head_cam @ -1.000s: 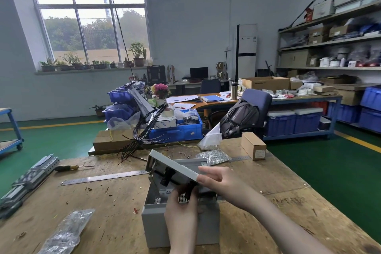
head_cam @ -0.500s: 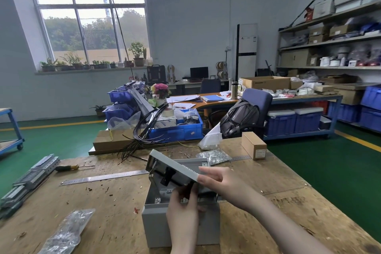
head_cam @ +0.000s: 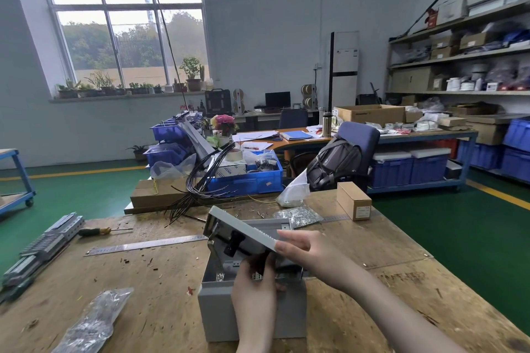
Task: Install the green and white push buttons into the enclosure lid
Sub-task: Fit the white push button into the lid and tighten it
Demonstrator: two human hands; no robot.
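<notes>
1. A screwdriver (head_cam: 97,231) and steel ruler (head_cam: 146,244) lie on the wooden bench (head_cam: 160,289).
2. The grey enclosure (head_cam: 218,306) stands open mid-bench, its lid (head_cam: 243,233) tilted above it.
3. The left hand (head_cam: 253,292) reaches under the lid, fingers curled round a black button body (head_cam: 263,262).
4. The right hand (head_cam: 309,256) grips the lid's near edge.

Ruler (head_cam: 146,244), screwdriver (head_cam: 96,231) — left; cardboard box (head_cam: 353,200) — right.

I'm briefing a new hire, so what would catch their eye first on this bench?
The grey enclosure lid, tilted open over its box at the table's near middle, held by the right hand while the left hand works beneath it. Behind, a black wire bundle fans out.
</notes>
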